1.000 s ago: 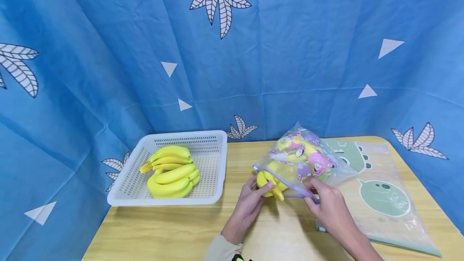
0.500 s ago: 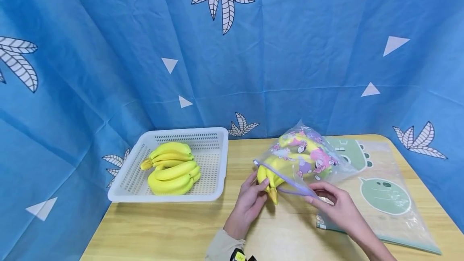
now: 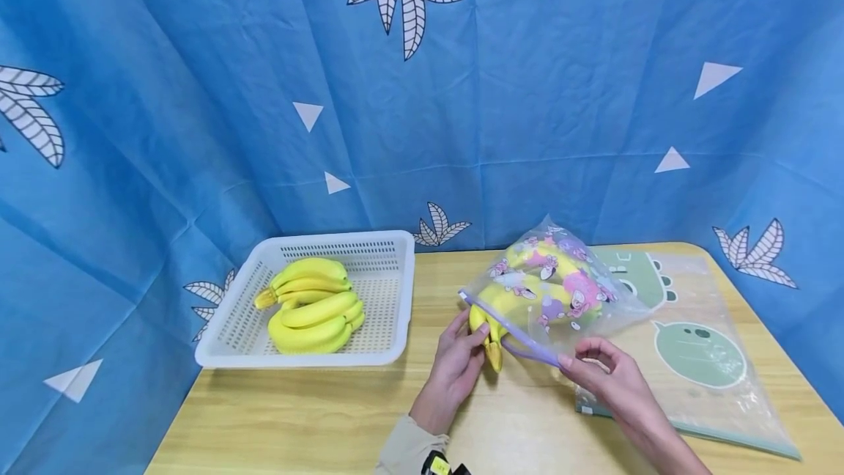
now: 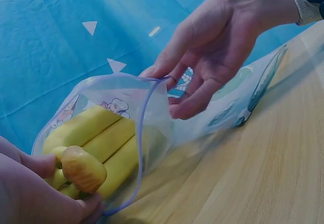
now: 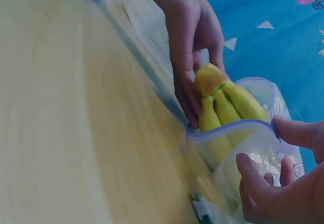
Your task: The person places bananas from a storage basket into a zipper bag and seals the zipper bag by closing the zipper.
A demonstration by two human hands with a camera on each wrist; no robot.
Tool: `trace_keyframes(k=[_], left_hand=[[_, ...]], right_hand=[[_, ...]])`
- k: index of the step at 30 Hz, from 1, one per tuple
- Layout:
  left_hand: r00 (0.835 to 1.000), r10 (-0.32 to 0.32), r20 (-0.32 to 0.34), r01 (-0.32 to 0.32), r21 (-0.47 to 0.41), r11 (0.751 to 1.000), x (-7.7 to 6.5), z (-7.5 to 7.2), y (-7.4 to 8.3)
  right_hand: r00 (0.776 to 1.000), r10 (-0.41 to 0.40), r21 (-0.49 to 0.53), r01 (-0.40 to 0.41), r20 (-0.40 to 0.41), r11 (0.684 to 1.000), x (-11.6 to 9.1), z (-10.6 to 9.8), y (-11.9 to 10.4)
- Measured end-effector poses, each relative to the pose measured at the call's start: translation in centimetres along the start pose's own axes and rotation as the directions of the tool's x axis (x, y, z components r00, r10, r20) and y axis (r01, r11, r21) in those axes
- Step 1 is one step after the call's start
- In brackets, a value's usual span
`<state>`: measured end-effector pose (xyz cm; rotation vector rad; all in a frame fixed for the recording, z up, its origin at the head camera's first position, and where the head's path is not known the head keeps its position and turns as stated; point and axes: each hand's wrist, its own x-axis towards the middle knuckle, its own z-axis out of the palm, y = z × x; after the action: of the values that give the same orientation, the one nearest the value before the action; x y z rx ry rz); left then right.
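My left hand (image 3: 453,369) grips a bunch of bananas (image 3: 493,354) by its stem end, thumb on the near side. The rest of the bunch lies inside a clear zip bag (image 3: 613,299) with a purple edge and pink and purple cartoon prints. More yellow fruit shows through the plastic behind it. My right hand (image 3: 613,380) pinches the right corner of the bag's mouth between thumb and finger, its other fingers loosely bent. In the left wrist view the bag's purple rim (image 4: 143,133) stands wide around the bananas (image 4: 96,138).
A white plastic basket (image 3: 385,314) with bananas (image 3: 310,314) in it stands at the left of the wooden table (image 3: 297,416). A flat clear bag with green prints (image 3: 702,354) lies at the right, partly under the right hand. A blue curtain (image 3: 527,94) hangs behind.
My right hand has drawn the bag's mouth slightly right and its fingers have loosened apart. The banana stem has swung a little left and toward me in my left hand.
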<state>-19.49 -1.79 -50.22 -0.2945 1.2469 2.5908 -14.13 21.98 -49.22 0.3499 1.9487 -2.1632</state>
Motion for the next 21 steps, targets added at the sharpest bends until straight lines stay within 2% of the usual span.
trace_keyframes(k=[2, 5, 9, 13, 18, 21], left_hand=[[1.000, 0.007, 0.002, -0.007, -0.001, 1.000, 0.0, 0.0, 0.1], [1.000, 0.008, -0.001, -0.008, -0.008, 1.000, 0.0, -0.1, 0.2], [1.000, 0.008, -0.009, -0.008, -0.001, 1.000, 0.2, 0.1, 0.2], [0.999, 0.032, -0.036, -0.032, -0.008, 0.999, 0.2, 0.2, 0.2], [0.990, 0.061, -0.129, -0.068, -0.047, 0.997, -0.2, 0.6, 0.0], [0.991, 0.060, -0.122, -0.064, -0.034, 0.997, -0.4, 1.0, -0.3]], right_hand=[[0.999, 0.039, 0.052, -0.040, 0.026, 0.998, 0.1, 0.1, 0.3], [0.989, 0.099, 0.111, -0.111, 0.109, 0.988, 0.1, 0.1, 0.6], [0.973, 0.111, 0.130, -0.140, 0.204, 0.982, 0.0, -0.6, 1.1], [0.974, 0.087, 0.158, -0.121, 0.208, 0.980, -0.1, -1.3, 1.3], [0.970, 0.071, 0.152, -0.108, 0.231, 0.982, -0.2, -2.2, 1.4], [0.973, 0.073, 0.139, -0.105, 0.221, 0.985, -0.3, -2.8, 1.5]])
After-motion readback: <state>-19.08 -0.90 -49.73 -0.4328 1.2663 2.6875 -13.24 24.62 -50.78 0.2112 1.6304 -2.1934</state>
